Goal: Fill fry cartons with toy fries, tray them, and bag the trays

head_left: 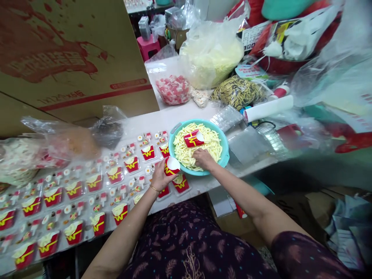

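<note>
Our left hand (159,176) grips a red fry carton (171,166) by the near-left rim of the turquoise basin (226,159). Our right hand (202,158) dips into the pale yellow fries (214,144) there; we cannot tell whether it pinches any. Overscooping could spill pieces onto the bench (132,126); squeezing too hard might crease the carton.

Smooth plastic basin (225,155), matt cardboard box (95,35), shiny bag (213,33)
</note>
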`<state>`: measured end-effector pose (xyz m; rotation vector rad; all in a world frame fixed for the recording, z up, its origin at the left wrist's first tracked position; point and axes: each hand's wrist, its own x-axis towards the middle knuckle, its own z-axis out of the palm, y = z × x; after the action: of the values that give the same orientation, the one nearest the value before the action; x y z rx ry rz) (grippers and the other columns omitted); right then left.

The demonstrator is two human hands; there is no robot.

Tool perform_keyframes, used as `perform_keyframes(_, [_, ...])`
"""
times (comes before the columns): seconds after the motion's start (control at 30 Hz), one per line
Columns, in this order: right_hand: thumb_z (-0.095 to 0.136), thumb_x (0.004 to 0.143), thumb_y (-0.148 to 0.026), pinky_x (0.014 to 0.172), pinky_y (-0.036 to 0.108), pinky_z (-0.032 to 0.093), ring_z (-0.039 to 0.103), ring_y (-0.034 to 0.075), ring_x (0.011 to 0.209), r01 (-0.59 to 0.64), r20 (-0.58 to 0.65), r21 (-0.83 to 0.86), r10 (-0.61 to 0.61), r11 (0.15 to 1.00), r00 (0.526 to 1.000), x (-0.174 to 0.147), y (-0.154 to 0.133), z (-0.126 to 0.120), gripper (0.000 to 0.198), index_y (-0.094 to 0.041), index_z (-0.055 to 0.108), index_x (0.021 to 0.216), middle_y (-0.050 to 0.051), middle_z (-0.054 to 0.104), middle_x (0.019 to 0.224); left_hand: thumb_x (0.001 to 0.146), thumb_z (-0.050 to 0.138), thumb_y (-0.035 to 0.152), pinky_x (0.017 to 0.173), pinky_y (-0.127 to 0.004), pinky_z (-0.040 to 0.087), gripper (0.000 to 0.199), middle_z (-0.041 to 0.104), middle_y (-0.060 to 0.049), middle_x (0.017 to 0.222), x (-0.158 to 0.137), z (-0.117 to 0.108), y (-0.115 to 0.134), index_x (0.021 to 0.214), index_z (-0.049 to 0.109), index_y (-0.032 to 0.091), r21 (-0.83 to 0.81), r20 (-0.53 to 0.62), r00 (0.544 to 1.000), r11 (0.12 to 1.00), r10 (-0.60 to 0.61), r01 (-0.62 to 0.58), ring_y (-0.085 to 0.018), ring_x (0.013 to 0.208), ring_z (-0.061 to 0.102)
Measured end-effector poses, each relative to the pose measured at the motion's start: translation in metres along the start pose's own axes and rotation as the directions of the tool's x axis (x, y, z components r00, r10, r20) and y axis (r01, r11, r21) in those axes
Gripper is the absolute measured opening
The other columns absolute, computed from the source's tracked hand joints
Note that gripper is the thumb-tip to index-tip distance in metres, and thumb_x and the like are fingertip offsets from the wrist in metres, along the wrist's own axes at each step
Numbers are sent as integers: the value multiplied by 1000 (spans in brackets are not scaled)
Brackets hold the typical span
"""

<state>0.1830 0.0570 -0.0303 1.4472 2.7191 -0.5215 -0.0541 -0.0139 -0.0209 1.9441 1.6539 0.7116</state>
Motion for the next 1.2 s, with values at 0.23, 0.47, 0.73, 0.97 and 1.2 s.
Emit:
perform_keyframes(0.23, [61,67,-35,70,29,44,59,18,78,-77,-36,823,187,563,982,-3,27,-22,27,-15,66,85,3,66,81,57,69,45,88,-41,39,78,51,-11,109,22,10,9,123,38,17,6,86,995,999,52,-53,-27,102,48])
perform_keyframes(0.47, [66,63,-31,68,27,47,59,15,77,-103,72,917,95,386,993,10,3,-37,40,-16,60,100,2,65,88,54,71,33,90,-42,36,75,49,-9,104,56,41,33,119,39,15,53,118,992,997,42,-48,-27,101,46])
perform_keyframes(0.73, [56,69,-12,74,27,41,56,16,77,-100,-118,517,186,850,975,13,-15,-30,13,-15,65,77,4,65,79,51,71,23,88,-43,37,69,49,-8,98,58,59,36,112,41,15,62,43,999,998,8,-11,-27,97,48])
perform_keyframes(0.97, [58,67,-12,63,22,40,56,13,68,-111,-60,557,173,823,983,14,-10,-38,21,-15,67,85,2,66,78,49,72,25,85,-43,40,69,50,-8,98,56,61,32,110,41,16,10,-10,1000,1000,28,-28,-26,94,49])
perform_keyframes(1.2, [50,72,-9,64,22,41,59,13,68,26,61,638,-84,770,995,13,-20,-36,20,-15,69,77,1,67,72,51,71,22,85,-41,41,62,51,-8,98,56,63,35,107,44,16,-30,6,998,998,55,-55,-25,95,50])
